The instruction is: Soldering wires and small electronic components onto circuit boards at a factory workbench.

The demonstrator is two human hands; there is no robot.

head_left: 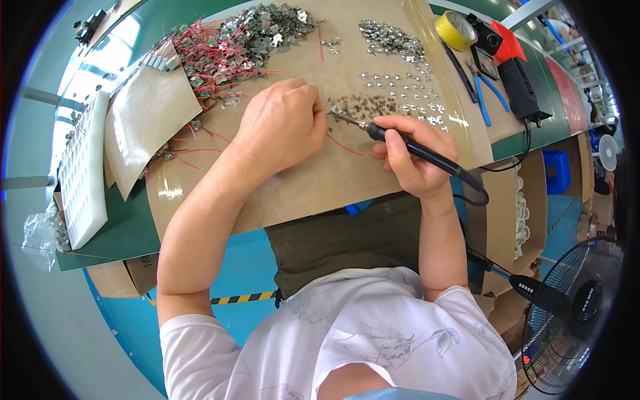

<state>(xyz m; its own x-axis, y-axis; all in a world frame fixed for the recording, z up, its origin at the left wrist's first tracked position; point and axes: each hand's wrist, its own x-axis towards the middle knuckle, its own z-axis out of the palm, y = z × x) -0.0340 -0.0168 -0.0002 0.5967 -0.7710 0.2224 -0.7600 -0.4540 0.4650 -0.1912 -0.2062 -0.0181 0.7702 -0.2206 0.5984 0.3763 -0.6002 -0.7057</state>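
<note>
My right hand [420,157] grips the black handle of a soldering iron [440,160], its metal tip pointing left toward my other hand. Closed in a pinch, my left hand [283,123] is held just left of that tip; what its fingertips hold is hidden. A thin red wire [345,145] runs out beside these fingers over the brown work sheet [300,193]. Behind the tip, the sheet carries dark brown specks [367,105]. Small silver metal parts [397,83] stand in loose rows farther back, with a pile of similar parts [390,37] beyond.
At the back left lies a heap of metal pieces with red wires [220,53]. A white slotted tray [90,173] leans at the left edge. Yellow tape [455,30], blue-handled pliers [490,97] and a black box [523,90] sit back right. A fan [580,300] stands at lower right.
</note>
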